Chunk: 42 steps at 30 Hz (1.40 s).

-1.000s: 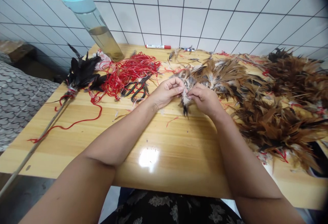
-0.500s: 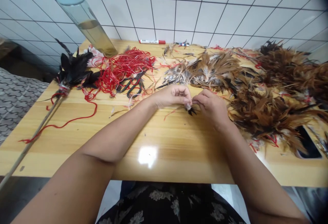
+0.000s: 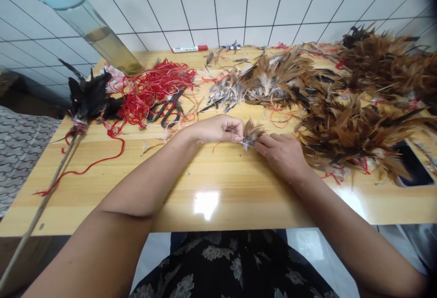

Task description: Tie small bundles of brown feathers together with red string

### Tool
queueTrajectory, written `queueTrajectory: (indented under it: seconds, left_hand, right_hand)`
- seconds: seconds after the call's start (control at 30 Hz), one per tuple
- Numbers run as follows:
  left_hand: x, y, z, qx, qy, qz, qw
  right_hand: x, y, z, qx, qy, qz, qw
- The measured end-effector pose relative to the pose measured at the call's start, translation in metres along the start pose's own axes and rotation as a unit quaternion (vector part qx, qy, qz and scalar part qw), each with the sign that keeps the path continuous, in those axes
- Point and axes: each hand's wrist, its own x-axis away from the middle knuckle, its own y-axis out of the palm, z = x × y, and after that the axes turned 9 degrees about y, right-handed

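Note:
My left hand (image 3: 225, 129) is closed in a pinch at the pale quill end of a small bunch of brown feathers (image 3: 252, 132). Close by on the right, my right hand (image 3: 278, 150) has its fingers closed at the lower right side of the same bunch, its fingertips partly hidden. The bunch is just above the tabletop, tips fanning up and away from me. Behind it lies a row of loose brown and grey feathers (image 3: 269, 79). Bundles of brown feathers tied with red string (image 3: 355, 138) lie right of my right hand.
A tangle of red string (image 3: 160, 84) and black-handled scissors (image 3: 167, 112) lie left of centre. A stick with black feathers (image 3: 64, 157) crosses the left table edge. A tall water bottle (image 3: 102, 38) and a red-capped marker (image 3: 189, 48) stand and lie near the tiled wall. A phone (image 3: 414, 166) is partly under feathers.
The feather bunch between my hands now shows brown tips fanning upward; before, mostly a small dark tip showed below my fingers. My view has shifted slightly.

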Motion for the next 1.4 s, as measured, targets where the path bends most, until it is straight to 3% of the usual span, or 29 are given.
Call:
queueTrajectory:
  seconds: [0.17,0.37,0.77,1.2,1.4]
  left_hand:
    - [-0.003,0.008,-0.002,0.073,0.028,0.012,0.997]
    - [-0.001,0.010,-0.005,0.159,0.014,0.027,0.987]
    - [0.000,0.009,0.009,0.024,-0.052,0.052,0.997]
    - [-0.001,0.010,0.009,-0.038,-0.066,0.066,0.995]
    - [0.001,0.012,0.010,-0.060,-0.054,0.036,0.996]
  right_hand:
    - [0.004,-0.002,-0.002,-0.003,-0.019,-0.001,1.000]
    - [0.000,0.001,0.003,0.008,0.007,-0.017,1.000]
    - [-0.005,0.002,0.009,-0.004,0.024,-0.050,0.998]
    - [-0.004,0.005,0.011,0.005,0.048,-0.062,0.997]
    - [0.000,-0.003,0.001,0.055,0.071,-0.073,0.993]
